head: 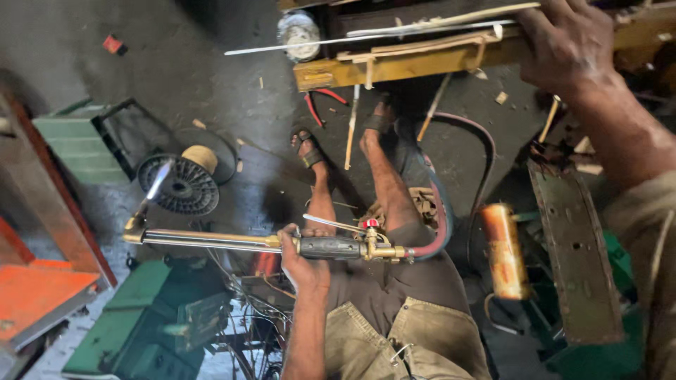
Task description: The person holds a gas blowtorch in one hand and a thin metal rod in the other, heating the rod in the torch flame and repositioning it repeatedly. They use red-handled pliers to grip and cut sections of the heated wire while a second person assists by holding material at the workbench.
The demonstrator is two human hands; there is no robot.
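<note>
My left hand (301, 259) grips the dark handle of a brass cutting torch (211, 239), held level over my lap with its long tubes pointing left. A pale flame (157, 181) shoots up from the bent tip. Red and blue hoses (440, 229) run from the torch's valve end and curve away past my leg. My right hand (567, 43) is up at the top right, fingers curled over a yellow metal beam (394, 67) that has thin rods (394, 29) lying on it. My sandalled feet rest on the dark floor below the beam.
A black wire spool (179, 184) lies just beyond the flame. Green metal boxes (141, 317) and tangled wires sit at lower left, an orange stand (35, 292) at far left. A rusty orange cylinder (503, 250) and a rusted curved plate (574, 253) lie to the right.
</note>
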